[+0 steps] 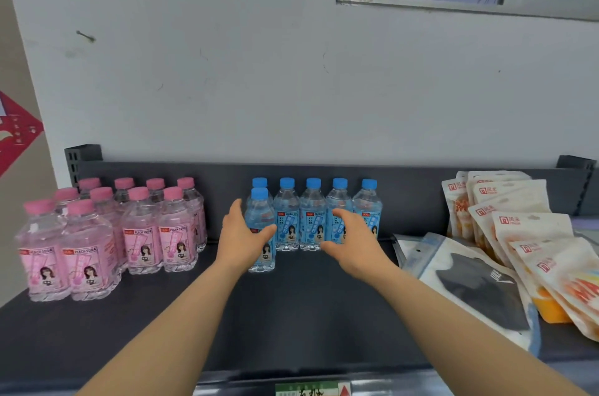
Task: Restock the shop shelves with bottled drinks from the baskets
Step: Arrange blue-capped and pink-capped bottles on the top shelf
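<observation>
While both bare arms reach over the dark shelf (308, 314), one blue-capped soda bottle (262, 253) stands upright a step in front of its fellows, and I take it as my mark; the left hand (241, 236) is right against that bottle's left side, fingers straight and spread upward, thumb lying across the bottle's front; whether it presses the plastic I cannot tell. To the right of the bottle the right hand (351, 240) hovers with fingers loosely curved and wide, holding nothing, in front of the row of blue-capped bottles (312, 217); that row stands just behind and to the right of the bottle, along the shelf's back panel. Well to the left of the bottle stands a cluster of pink peach soda bottles (142, 233), upright, packed close; far to its right lean pale snack pouches (518, 217), overlapping, with a clear bag holding something dark (470, 292) lying flat in front of them. Below the bottle, at the shelf's front lip, sits a green price tag (308, 390); above it rises a scuffed white wall (259, 71).
</observation>
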